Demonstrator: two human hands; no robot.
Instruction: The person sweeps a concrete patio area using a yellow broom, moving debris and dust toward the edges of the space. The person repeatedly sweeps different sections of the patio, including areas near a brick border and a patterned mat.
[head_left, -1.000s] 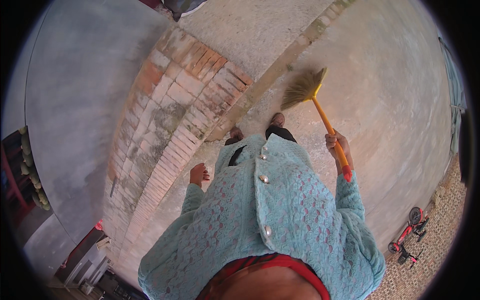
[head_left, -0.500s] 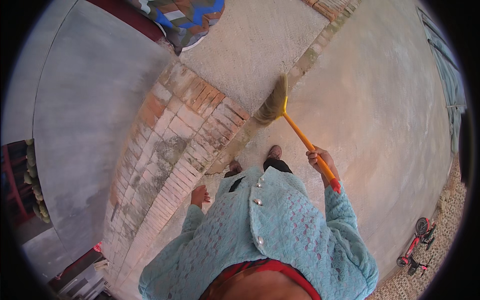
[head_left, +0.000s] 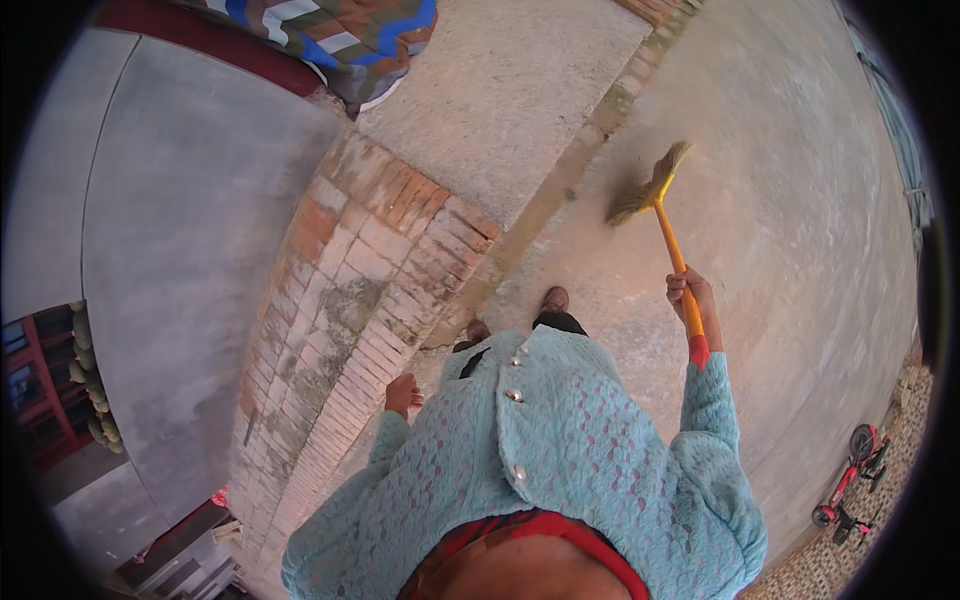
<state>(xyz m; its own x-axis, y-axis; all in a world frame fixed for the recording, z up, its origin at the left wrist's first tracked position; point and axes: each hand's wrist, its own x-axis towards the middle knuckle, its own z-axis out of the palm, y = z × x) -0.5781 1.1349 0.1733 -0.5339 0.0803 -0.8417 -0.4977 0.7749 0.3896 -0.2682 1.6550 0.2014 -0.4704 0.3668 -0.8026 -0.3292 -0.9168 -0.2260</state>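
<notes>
My right hand (head_left: pixel 693 291) is wrapped around the orange handle of a broom (head_left: pixel 669 232), held out in front and to the right. A red grip end sticks out below the hand. Its yellow collar joins spread, brownish bristles, which are at the concrete floor (head_left: pixel 790 230) beyond my feet; whether they touch it I cannot tell. My left hand (head_left: pixel 402 394) hangs by my left side, fingers curled in, with nothing seen in it. It is nearest to the brick step (head_left: pixel 385 235).
A low brick border runs along the left, beside a grey surface (head_left: pixel 190 200). A patterned cloth (head_left: pixel 350 45) hangs at the top left. A small red and black scooter (head_left: pixel 850 475) lies toward the lower right. My shoes (head_left: pixel 555 299) stand on the concrete.
My right hand has swung the broom to the right, away from the brick corner and onto the open concrete. My left hand has stayed nearly in place.
</notes>
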